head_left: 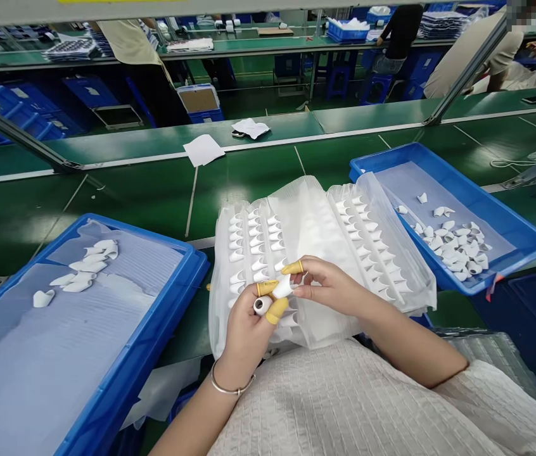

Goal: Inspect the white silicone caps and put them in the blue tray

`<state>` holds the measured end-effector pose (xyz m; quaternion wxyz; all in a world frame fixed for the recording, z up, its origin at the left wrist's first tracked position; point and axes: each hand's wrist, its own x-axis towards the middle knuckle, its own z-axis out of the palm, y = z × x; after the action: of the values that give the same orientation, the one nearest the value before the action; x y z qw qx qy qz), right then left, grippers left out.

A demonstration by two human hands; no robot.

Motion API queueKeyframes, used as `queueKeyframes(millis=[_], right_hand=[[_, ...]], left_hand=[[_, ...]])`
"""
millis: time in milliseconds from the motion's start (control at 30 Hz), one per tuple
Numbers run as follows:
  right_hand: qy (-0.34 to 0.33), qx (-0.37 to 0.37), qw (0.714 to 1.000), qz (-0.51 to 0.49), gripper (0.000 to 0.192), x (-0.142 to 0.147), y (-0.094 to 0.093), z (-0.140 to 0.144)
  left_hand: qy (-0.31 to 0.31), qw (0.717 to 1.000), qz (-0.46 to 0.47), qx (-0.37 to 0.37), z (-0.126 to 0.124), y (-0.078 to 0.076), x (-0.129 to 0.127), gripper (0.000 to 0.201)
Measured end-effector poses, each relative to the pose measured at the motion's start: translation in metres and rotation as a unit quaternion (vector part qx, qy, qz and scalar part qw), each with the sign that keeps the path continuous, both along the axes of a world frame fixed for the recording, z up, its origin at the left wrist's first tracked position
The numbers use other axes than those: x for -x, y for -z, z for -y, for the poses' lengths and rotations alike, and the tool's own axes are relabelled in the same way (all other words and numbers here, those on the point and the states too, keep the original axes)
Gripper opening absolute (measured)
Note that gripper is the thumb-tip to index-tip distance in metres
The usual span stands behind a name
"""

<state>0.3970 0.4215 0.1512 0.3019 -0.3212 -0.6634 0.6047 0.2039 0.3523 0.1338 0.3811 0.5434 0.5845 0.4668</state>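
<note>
1. The green worktop (144, 190) runs wide ahead of me, with bare room between the two bins and beyond them to the pale strip along its far edge; only a loose white sheet (203, 150) lies out there.
2. The left blue bin (120, 373) sits at my left, its near corner running out of view. It is lined with a pale sheet and holds a small cluster of white parts (88, 266) at its far end; the rest of the liner is bare.
3. The right blue bin (505, 218) stands tilted toward me, with a heap of the same white pieces (455, 244) gathered at its lower side.
4. The clear plastic tray (315, 253) lies between the bins, just above my lap, its rows of pockets filled with white parts.
5. My left hand (249, 323), with yellow finger cots, pinches a small white part (281, 288) over the tray's near edge; a round white piece sits lower in the same fingers, possibly a second part.
6. My right hand (327, 285) pinches the other end of that part.
</note>
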Motion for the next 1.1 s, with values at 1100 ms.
queueKeyframes(millis=[1100], right_hand=[[0.072, 0.075, 0.994, 0.019, 0.029, 0.015, -0.002, 0.013]], left_hand=[[0.004, 0.990, -0.140, -0.021, 0.002, -0.004, -0.004, 0.020]])
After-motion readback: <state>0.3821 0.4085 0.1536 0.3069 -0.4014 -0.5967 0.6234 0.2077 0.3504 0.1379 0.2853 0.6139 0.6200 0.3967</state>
